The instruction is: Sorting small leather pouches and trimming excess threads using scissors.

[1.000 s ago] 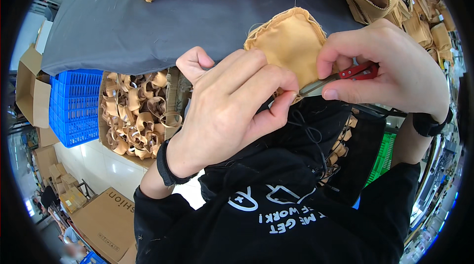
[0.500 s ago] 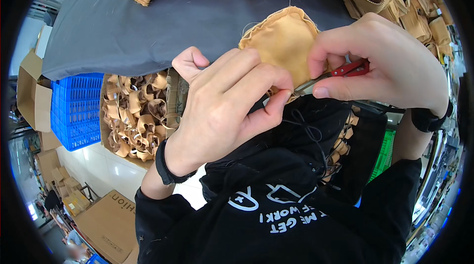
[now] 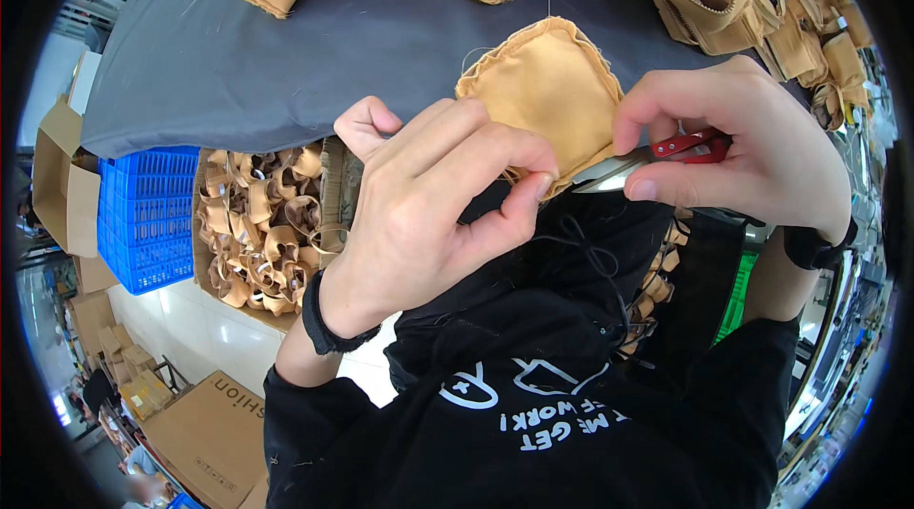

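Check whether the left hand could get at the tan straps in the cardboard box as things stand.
Probably not at once: the left hand is pinching the edge of the tan pouch that the right hand trims with red snips. The cardboard box of straps lies open just beside it, nothing covering it.

Matt tan cloth pouch [image 3: 547, 90] with frayed seams; snips [image 3: 657, 155] of shiny metal, red plastic handle.

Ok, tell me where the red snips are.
In the head view the red snips sit right of centre, gripped in the right hand, blades at the lower edge of the tan pouch that the left hand pinches.
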The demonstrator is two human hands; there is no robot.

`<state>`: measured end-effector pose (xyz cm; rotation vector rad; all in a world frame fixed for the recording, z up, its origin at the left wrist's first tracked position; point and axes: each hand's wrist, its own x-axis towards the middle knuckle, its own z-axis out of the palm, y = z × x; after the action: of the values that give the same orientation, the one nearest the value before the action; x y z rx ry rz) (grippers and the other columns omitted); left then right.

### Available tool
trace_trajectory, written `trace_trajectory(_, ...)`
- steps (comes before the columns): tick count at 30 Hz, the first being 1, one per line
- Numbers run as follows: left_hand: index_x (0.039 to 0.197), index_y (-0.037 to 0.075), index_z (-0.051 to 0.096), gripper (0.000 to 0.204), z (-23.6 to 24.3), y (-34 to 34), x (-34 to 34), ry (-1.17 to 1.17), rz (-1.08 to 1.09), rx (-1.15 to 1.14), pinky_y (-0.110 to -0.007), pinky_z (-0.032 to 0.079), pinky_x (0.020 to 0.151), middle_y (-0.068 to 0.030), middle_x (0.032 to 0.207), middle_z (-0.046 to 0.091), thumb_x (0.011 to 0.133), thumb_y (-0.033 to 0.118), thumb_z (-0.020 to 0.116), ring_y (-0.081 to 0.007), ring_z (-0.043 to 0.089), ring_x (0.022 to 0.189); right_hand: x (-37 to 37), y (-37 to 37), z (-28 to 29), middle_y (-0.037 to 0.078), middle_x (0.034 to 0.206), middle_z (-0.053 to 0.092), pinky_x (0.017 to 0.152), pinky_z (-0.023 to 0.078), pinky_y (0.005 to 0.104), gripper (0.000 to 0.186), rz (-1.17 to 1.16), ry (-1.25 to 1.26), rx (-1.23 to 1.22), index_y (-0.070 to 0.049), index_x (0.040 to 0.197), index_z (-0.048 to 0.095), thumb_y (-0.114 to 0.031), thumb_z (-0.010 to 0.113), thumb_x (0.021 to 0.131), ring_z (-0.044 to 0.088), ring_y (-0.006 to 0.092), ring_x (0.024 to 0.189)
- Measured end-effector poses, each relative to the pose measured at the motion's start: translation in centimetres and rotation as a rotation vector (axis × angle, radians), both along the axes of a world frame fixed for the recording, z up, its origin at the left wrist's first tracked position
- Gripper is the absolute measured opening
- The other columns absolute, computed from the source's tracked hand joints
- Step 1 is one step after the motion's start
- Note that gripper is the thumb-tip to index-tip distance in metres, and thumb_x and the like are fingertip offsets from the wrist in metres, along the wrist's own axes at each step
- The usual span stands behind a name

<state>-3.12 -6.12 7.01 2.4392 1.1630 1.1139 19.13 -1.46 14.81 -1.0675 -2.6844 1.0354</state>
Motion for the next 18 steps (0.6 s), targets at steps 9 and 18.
trace_trajectory(9, 0.080, 0.014, 0.063, 0.016, 0.0, -0.1, -0.4, -0.042, -0.042, -0.048, -0.027, 0.021, 0.066, 0.0061, 0.064, 0.047, 0.067, 0.008, 0.068, -0.0075, 0.038, 0.053, -0.5, 0.0, -0.3, 0.002, 0.060, 0.053, 0.048, 0.038, 0.0219, 0.022, 0.018, -0.022, 0.006, -0.003, 0.088, 0.059, -0.015, 0.071, 0.075, 0.050, 0.0107, 0.050)
trace_trajectory(18, 0.085, 0.005, 0.062, 0.010, 1.2, 1.5, -1.5, -0.528, 0.262, -0.439, -0.025, 0.037, 0.061, 0.0005, 0.069, 0.055, 0.083, 0.014, 0.060, -0.0097, 0.046, 0.060, 0.1, 0.0, -1.4, 0.000, 0.060, 0.047, 0.047, 0.034, 0.0215, 0.027, -0.023, 0.115, -0.111, -0.003, 0.091, 0.058, -0.017, 0.074, 0.074, 0.043, 0.0081, 0.050)
